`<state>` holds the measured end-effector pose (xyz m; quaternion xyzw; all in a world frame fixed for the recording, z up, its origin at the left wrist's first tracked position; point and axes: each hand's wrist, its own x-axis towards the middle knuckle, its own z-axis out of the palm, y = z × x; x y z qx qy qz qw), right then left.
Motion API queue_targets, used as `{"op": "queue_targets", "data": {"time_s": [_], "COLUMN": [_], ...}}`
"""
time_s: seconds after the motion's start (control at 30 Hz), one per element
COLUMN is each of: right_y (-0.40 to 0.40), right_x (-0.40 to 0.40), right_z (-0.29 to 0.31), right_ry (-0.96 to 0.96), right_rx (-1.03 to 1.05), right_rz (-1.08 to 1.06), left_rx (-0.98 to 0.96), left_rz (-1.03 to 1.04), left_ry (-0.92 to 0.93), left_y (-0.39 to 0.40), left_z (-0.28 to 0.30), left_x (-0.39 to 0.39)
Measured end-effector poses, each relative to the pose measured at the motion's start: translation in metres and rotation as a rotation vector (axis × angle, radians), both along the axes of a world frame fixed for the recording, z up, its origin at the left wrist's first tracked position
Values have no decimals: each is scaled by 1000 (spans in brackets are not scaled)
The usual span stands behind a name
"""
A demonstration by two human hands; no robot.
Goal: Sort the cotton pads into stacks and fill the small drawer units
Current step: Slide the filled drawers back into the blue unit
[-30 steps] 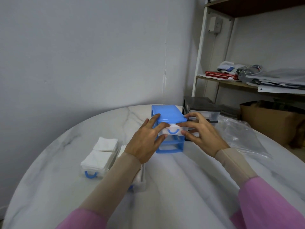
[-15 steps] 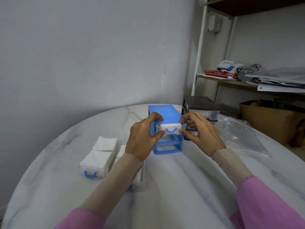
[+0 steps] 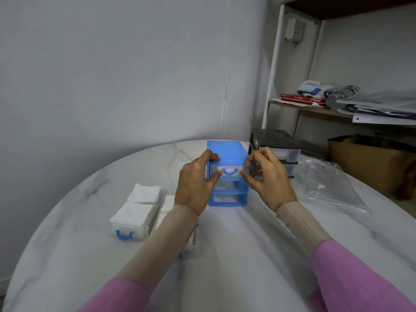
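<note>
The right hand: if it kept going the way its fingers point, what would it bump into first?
The right hand points left and slightly away, fingers already at the top drawer of the blue unit. It would press into that drawer's right end first, probably; depth is hard to judge here.

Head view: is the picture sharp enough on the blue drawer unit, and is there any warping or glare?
Head view: blue drawer unit and both hands, left hand and right hand, fairly sharp; wide-angle lens bows the table edge; soft even light, no harsh glare; plastic bag faintly shiny.
</note>
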<state>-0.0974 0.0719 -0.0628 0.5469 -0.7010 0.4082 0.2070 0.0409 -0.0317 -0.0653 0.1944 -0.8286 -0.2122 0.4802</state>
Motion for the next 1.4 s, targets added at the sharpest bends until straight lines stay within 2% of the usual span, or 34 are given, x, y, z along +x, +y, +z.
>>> {"op": "queue_targets", "data": {"time_s": [0.2,0.3,0.4,0.53,0.77,0.87,1.03,1.13,1.3,1.4], "right_y": [3,7,4,-8,-11,0,21,29,41,46], "right_x": [6,18,41,80,106,101,87,78,56,45], "right_z": [-2,1,-1,-16,-33,-29,-28,-23,-17,-14], "right_ry": [20,-24,-99,-352,-443,-404,-201,-136,-135,-136], "right_rx": [-2,24,159,519,577,567,493,487,516,506], "right_rz": [-83,-5,100,216,232,256,234,193,148,133], "left_rx": [-11,-1,31,93,113,102,107,120,73,-34], "left_rz": [-25,17,122,195,217,178,64,43,29,-23], "left_ry": [-60,-85,-171,-233,-317,-302,-302,-223,-132,-186], "left_y": [-8,-8,-14,-13,-10,-2,14,20,15,9], "left_z": [-1,0,-7,-12,-15,-16,-22,-26,-12,4], "left_x": [12,32,59,92,116,115,101,88,66,47]}}
